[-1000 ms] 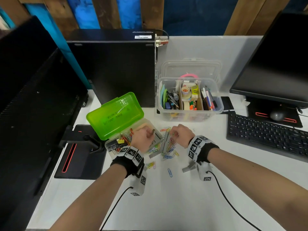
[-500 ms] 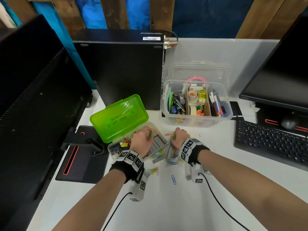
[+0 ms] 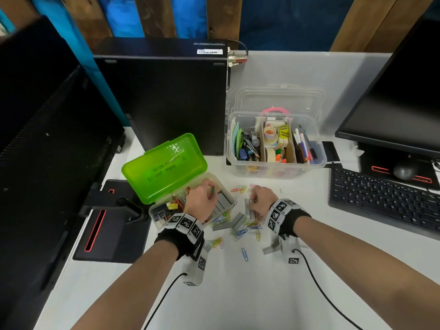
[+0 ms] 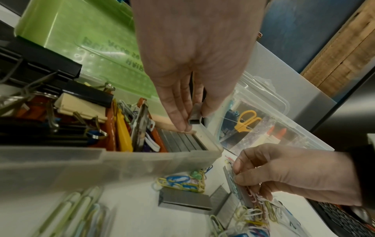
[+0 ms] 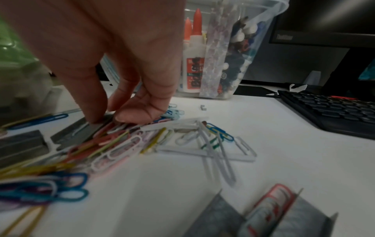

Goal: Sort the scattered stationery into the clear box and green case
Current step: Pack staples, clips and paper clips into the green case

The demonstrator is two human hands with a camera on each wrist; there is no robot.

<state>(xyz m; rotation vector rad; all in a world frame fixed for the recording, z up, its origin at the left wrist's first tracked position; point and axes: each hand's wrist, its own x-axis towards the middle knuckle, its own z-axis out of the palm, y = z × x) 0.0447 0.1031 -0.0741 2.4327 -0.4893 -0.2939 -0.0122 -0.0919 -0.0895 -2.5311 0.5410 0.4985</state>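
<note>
staples (image 4: 195,116), a grey metal strip, pinched upright by left hand (image 4: 190,52)

Two hands are in view: the left hand (image 3: 201,201) and the right hand (image 3: 262,198). There are two containers, one green case (image 3: 164,167) and one clear box (image 3: 276,169). Two monitors (image 3: 402,96) stand on the worktop (image 3: 250,294), with one keyboard (image 3: 383,198) and one computer tower (image 3: 164,96). The coloured paper clips (image 3: 242,231) are too many and too tangled to count. At least four loose staple strips (image 3: 232,222) lie among them.
</note>
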